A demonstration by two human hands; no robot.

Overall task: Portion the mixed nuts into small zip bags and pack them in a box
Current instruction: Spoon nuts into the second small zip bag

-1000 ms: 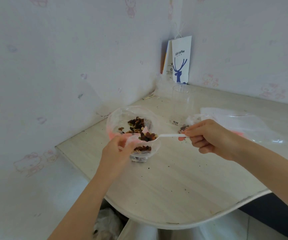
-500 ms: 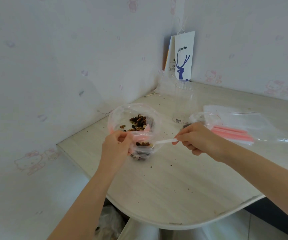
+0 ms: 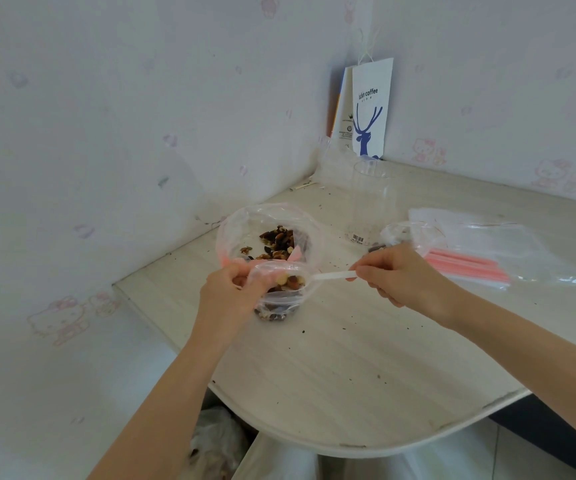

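A large clear bag with a pink zip edge lies open on the table, with mixed nuts inside. In front of it my left hand pinches the rim of a small zip bag, holding it open; nuts sit at its bottom. My right hand pinches the handle of a white plastic spoon. The spoon's bowl, loaded with nuts, is inside the mouth of the small bag. No box is visible.
A stack of empty zip bags with pink strips lies at the right. A clear plastic cup stands behind my right hand. A white paper coffee bag leans in the wall corner. The table has a curved front edge and scattered crumbs.
The spoon, loaded over the large bag a second ago, has moved down into the small bag's mouth. My left hand has kept holding the small bag open.
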